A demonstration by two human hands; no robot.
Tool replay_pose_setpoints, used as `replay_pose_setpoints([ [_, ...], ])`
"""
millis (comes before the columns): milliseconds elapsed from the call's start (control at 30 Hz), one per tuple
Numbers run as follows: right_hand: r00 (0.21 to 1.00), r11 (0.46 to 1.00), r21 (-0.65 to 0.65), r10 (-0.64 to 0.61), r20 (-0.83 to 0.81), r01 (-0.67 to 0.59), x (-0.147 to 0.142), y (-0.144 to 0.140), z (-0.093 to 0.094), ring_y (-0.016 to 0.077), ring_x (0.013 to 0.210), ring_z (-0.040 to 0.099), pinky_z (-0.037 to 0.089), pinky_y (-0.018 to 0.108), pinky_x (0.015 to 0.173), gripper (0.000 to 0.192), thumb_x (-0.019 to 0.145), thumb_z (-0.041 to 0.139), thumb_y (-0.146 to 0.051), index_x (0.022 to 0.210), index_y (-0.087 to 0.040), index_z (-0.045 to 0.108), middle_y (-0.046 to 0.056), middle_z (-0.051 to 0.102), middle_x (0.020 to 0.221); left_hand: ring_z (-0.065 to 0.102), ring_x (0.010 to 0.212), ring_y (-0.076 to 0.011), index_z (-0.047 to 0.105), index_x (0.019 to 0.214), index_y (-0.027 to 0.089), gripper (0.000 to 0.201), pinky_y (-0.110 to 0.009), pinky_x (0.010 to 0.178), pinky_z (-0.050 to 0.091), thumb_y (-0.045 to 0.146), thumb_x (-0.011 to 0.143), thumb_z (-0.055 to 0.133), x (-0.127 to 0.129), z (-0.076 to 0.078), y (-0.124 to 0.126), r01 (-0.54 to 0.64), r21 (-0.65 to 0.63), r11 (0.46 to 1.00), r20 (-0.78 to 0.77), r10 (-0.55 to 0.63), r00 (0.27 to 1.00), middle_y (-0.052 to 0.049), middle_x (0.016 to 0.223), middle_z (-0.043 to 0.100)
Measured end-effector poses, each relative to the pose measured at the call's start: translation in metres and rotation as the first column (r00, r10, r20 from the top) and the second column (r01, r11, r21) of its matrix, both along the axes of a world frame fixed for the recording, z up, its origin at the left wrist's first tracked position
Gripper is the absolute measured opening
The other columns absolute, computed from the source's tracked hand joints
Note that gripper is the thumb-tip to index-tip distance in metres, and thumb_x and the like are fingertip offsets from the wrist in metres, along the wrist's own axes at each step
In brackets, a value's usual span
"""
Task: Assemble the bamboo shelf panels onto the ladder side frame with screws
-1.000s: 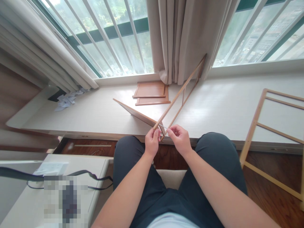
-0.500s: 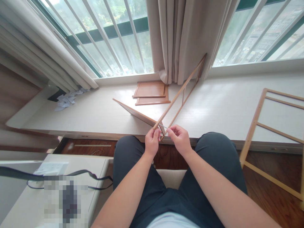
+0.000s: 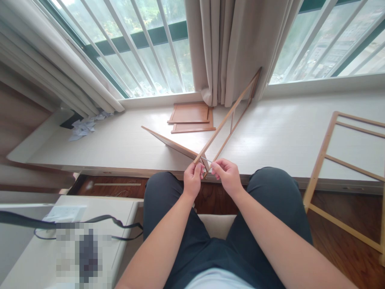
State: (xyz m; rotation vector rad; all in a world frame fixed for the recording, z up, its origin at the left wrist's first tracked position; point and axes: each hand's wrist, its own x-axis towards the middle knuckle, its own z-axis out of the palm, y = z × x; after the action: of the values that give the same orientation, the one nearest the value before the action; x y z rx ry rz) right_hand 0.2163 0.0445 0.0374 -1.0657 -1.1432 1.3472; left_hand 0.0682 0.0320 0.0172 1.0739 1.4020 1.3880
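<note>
Wooden frame [image 3: 228,116], thin-railed and light brown, is the thing both hands work on; its near corner sits just over the front edge of the white window ledge [image 3: 285,136], between the person's knees. The left hand [image 3: 192,180] is closed around that corner, thumb and fingers pinching the end of the left rail. The right hand [image 3: 227,175] is curled beside it, fingertips pressed together on a small pale piece at the corner; what that piece is I cannot tell, it is too small. The two hands are close, almost touching.

From the corner the frame rises at a slant away over the ledge, and its far end leans against the beige curtain [image 3: 231,48]. A flat wooden panel [image 3: 171,143] meets the frame at the same corner and slopes off to the left, tilted above the ledge. Farther back on the ledge, near the curtain's hem, two brown boards [image 3: 191,117] lie stacked flat. To the frame's right a second, larger frame [image 3: 323,160] leans on the ledge's front edge, its foot on the floor. Crumpled paper [image 3: 84,126] lies far left on the ledge.
</note>
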Motion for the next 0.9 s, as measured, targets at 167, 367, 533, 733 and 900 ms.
replay_pose_setpoints([
  [167, 0.994, 0.999, -0.041, 0.010, -0.106, -0.014, -0.0018, 0.0015, 0.0022, 0.0125, 0.048, 0.051, 0.043, 0.025, 0.046, 0.031, 0.085, 0.074, -0.048, 0.076, -0.019, 0.070, 0.001, 0.065, 0.061, 0.046, 0.047, -0.0073, 0.066, 0.081, 0.016, 0.040, -0.020, 0.046, 0.037, 0.054, 0.093, 0.063, -0.0002, -0.0002, 0.0004, 0.010, 0.001, 1.000, 0.003, -0.010, 1.000, 0.002, 0.062, 0.056],
  [367, 0.984, 0.998, -0.053, 0.021, -0.176, -0.031, -0.0020, 0.0025, 0.0028, 0.0115, 0.046, 0.049, 0.041, 0.024, 0.045, 0.028, 0.085, 0.075, -0.045, 0.075, -0.019, 0.072, 0.000, 0.064, 0.059, 0.046, 0.047, -0.0073, 0.066, 0.081, 0.016, 0.041, -0.020, 0.046, 0.038, 0.055, 0.092, 0.063, -0.0005, -0.0005, 0.0004, 0.010, -0.004, 1.000, 0.008, -0.010, 1.000, 0.002, 0.062, 0.056],
  [533, 0.981, 0.998, -0.056, 0.031, -0.192, -0.042, -0.0024, 0.0030, 0.0028, 0.0104, 0.046, 0.049, 0.040, 0.023, 0.044, 0.030, 0.085, 0.075, -0.046, 0.075, -0.018, 0.072, 0.000, 0.064, 0.058, 0.046, 0.047, -0.0072, 0.065, 0.081, 0.016, 0.040, -0.020, 0.047, 0.038, 0.055, 0.091, 0.063, -0.0001, 0.0006, 0.0003, 0.009, -0.005, 1.000, 0.010, -0.009, 1.000, 0.003, 0.061, 0.055],
  [733, 0.984, 0.998, -0.055, 0.034, -0.175, -0.044, -0.0021, 0.0027, 0.0030, 0.0101, 0.047, 0.049, 0.040, 0.022, 0.044, 0.030, 0.085, 0.075, -0.046, 0.075, -0.018, 0.070, 0.001, 0.065, 0.060, 0.046, 0.047, -0.0073, 0.065, 0.081, 0.016, 0.039, -0.020, 0.047, 0.038, 0.054, 0.092, 0.063, 0.0002, 0.0014, 0.0000, 0.012, 0.000, 1.000, 0.003, -0.012, 1.000, 0.003, 0.061, 0.055],
  [900, 0.983, 1.000, -0.028, 0.009, -0.186, -0.015, -0.0034, 0.0025, -0.0002, 0.0100, 0.048, 0.050, 0.041, 0.021, 0.044, 0.024, 0.086, 0.076, -0.042, 0.085, -0.020, 0.065, -0.001, 0.066, 0.066, 0.045, 0.047, -0.0073, 0.065, 0.080, 0.016, 0.040, -0.021, 0.047, 0.038, 0.054, 0.092, 0.063, 0.0003, 0.0020, -0.0001, 0.008, -0.005, 1.000, 0.004, -0.008, 1.000, 0.002, 0.061, 0.055],
])
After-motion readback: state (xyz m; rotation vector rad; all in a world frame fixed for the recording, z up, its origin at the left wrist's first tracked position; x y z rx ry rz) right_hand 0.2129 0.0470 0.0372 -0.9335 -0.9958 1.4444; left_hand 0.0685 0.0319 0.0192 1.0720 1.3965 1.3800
